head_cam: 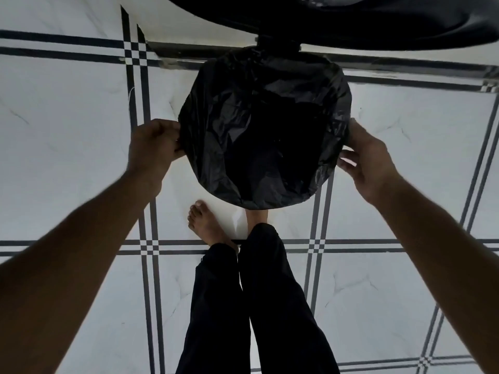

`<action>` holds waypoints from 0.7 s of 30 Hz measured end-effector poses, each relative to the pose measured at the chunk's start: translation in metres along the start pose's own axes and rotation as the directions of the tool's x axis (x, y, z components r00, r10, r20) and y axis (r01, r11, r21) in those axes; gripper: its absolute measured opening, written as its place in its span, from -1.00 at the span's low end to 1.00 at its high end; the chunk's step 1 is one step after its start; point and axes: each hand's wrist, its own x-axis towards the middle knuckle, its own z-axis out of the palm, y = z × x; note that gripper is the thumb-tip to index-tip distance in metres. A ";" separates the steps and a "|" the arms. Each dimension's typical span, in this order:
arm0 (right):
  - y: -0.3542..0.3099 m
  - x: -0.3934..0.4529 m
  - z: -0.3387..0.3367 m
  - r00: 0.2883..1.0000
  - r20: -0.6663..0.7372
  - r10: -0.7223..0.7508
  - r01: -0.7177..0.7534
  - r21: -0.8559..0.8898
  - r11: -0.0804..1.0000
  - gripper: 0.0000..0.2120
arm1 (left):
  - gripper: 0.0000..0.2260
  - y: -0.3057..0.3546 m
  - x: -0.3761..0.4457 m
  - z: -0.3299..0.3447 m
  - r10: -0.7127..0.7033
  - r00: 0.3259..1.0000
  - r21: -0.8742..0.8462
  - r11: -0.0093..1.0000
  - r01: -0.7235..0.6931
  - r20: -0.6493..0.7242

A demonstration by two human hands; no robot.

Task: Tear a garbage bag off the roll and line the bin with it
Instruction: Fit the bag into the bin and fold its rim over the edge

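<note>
Your bin (266, 190) stands upright, mouth up, with the bag (243, 117) lining it. Your left hand (154, 147) pinches the bag's edge; your right hand (370, 160) cups the rim, fingers loosely spread.

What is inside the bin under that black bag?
Only the black bag shows, draped over the bin's top and sides, sagging into a dark hollow. It covers the bin completely, so anything inside stays hidden.
</note>
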 end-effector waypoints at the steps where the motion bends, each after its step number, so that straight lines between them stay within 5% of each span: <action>1: -0.005 0.003 0.001 1.000 0.010 -0.024 0.025 -0.062 0.998 -0.83 | -0.87 -0.001 0.002 -0.001 0.048 0.999 0.043 0.998 -0.047 -0.016; 9: -0.032 0.038 0.007 1.000 -0.015 -0.005 0.004 -0.060 0.998 -0.90 | -0.84 0.019 0.020 0.013 0.243 0.969 0.314 0.917 -0.247 0.053; 11: -0.040 0.048 0.012 0.996 -0.087 -0.009 0.007 -0.021 1.000 -0.77 | -0.96 0.021 0.027 0.014 0.211 0.974 0.235 0.946 -0.224 0.078; 14: -0.051 0.055 0.022 0.981 -0.195 -0.014 0.030 0.076 0.997 -0.75 | -0.85 0.021 0.036 0.007 0.177 0.979 0.092 0.978 -0.187 0.105; 21: -0.075 0.058 0.044 0.980 0.200 -0.026 0.018 0.041 0.999 -0.75 | -0.72 0.047 0.046 0.022 0.136 0.984 0.127 0.980 -0.151 0.115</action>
